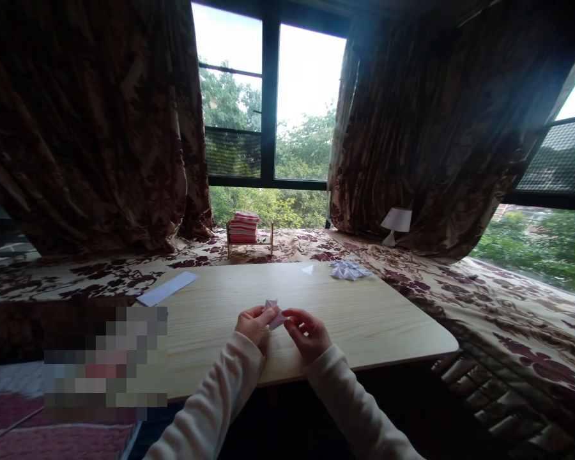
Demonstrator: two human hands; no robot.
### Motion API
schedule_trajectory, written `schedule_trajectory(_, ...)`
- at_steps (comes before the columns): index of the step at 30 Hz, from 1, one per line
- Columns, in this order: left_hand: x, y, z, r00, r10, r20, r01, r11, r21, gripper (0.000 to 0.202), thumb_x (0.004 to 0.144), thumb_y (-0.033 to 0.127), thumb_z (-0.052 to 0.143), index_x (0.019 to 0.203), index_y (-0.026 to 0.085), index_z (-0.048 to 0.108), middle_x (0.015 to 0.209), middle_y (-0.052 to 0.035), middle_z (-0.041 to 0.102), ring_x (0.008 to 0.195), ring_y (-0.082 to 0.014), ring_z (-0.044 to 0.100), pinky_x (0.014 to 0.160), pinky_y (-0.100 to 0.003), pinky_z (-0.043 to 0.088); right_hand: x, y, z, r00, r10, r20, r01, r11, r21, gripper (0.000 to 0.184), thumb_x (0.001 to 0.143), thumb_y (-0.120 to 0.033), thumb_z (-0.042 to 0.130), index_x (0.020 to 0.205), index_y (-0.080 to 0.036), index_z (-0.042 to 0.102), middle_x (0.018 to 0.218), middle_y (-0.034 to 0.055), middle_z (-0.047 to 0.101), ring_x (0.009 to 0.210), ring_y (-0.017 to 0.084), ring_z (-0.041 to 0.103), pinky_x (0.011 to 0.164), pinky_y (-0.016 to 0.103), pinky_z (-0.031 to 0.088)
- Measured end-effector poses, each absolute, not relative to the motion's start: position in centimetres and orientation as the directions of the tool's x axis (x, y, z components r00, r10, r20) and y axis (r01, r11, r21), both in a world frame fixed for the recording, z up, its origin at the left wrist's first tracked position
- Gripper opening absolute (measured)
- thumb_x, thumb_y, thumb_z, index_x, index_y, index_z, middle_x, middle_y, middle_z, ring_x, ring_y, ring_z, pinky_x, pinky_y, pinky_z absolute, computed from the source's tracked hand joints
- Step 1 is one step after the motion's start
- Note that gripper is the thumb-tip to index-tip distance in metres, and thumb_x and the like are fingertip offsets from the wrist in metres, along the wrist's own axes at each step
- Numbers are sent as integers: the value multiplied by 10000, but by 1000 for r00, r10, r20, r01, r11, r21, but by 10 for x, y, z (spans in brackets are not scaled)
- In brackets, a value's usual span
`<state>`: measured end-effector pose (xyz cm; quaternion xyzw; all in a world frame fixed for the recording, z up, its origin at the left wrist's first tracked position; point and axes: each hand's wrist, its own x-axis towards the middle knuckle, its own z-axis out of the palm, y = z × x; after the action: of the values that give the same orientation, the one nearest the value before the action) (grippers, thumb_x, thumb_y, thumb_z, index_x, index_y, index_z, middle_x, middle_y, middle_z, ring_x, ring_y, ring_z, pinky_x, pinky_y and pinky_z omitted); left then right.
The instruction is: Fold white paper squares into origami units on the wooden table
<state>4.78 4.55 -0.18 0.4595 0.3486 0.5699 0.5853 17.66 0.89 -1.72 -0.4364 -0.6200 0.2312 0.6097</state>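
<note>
A small folded piece of white paper (275, 317) is held up over the near part of the table (220, 345). My left hand (253, 324) pinches it between thumb and fingers from the left. At its right edge, the thumb and fingertips of my right hand (309, 333) close on the paper's lower corner. The finished shape of the paper cannot be made out. Toward the far right of the table lies a cluster of folded white paper pieces (349, 270), with one small paper triangle (308, 270) beside it. A flat stack of white paper strips (167, 289) rests at the far left.
Behind the table runs a ledge under floral cloth (297, 241). On it stand a small rack (250, 243) with folded striped cloths (243, 227) and a white-shaded lamp (397, 220). Curtains (100, 128) flank the window. A blurred patch hides the table's left side.
</note>
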Motion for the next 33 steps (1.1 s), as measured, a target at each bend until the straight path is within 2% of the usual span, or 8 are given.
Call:
schedule_trajectory(3, 49, 45, -1, 126, 985, 121, -345, -71, 936, 251, 509, 317, 755, 610, 102, 676, 543, -27, 627, 505, -105, 535, 523, -223, 409, 175, 8, -18, 83, 797, 598, 350, 539, -766, 195, 712, -213, 542, 876, -165, 635, 694, 27, 605, 554, 106, 510, 455, 195, 400)
schedule_trajectory(12, 48, 44, -1, 142, 981, 134, -319, -82, 944, 252, 513, 332, 749, 576, 105, 660, 533, -22, 616, 491, -92, 512, 504, -212, 386, 175, 2, -13, 26, 772, 635, 448, 559, -698, 92, 726, -202, 546, 743, -160, 627, 612, 2, 543, 523, 97, 475, 446, 195, 376)
schedule_trajectory(18, 49, 38, 6, 153, 975, 164, -275, -118, 954, 250, 508, 324, 749, 534, 95, 649, 494, -13, 597, 461, -73, 471, 473, -196, 348, 177, 4, -15, -40, 742, 669, 542, 579, -609, 137, 772, -222, 519, 695, -172, 621, 584, -16, 471, 524, 95, 435, 488, 209, 362)
schedule_trajectory(26, 51, 38, 5, 145, 970, 194, -217, -160, 963, 255, 505, 333, 737, 523, 96, 644, 451, 1, 563, 438, -70, 431, 450, -196, 326, 177, -6, -9, -166, 636, 754, 735, 589, -335, 189, 826, -202, 450, 700, -187, 591, 611, 9, 511, 635, 132, 455, 613, 233, 367)
schedule_trajectory(29, 52, 36, 6, 146, 969, 198, -191, -168, 967, 259, 510, 335, 730, 503, 95, 633, 423, 9, 537, 415, -62, 404, 427, -193, 306, 177, -11, -6, -234, 587, 775, 763, 605, -228, 196, 844, -192, 424, 745, -189, 593, 636, 18, 528, 648, 138, 446, 616, 234, 358)
schedule_trajectory(33, 53, 33, 9, 134, 970, 204, -161, -182, 970, 264, 508, 341, 724, 477, 101, 618, 400, 21, 510, 401, -59, 384, 411, -194, 282, 176, -12, -3, -330, 542, 773, 800, 596, -76, 221, 843, -165, 400, 712, -183, 577, 624, 26, 520, 626, 146, 424, 584, 247, 338)
